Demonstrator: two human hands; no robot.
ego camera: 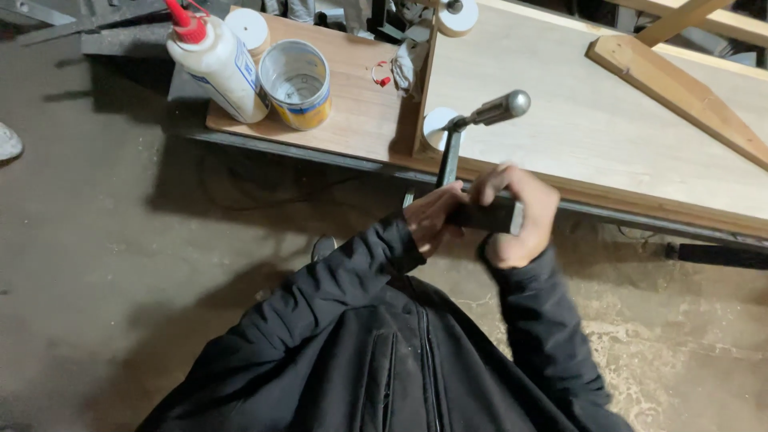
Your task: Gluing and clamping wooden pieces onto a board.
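Head view, looking down at a person in a black jacket. Both hands meet at the centre of the frame on a dark steel bar clamp point(480, 172) set against the front edge of the pale wooden worktop point(592, 120). The right hand point(520, 216) has its fingers clenched around the clamp's dark handle; the left hand point(432, 216) grips the handle's other end, its fingers closed on it. The clamp's bar rises to a round silver-tipped screw head just above the hands. At upper left of the frame, a white glue bottle with red nozzle point(216, 64) stands just beside an open metal tin with a yellow band point(298, 84) on a brown wooden board point(352, 120). Grey concrete floor point(96, 240) fills the left.
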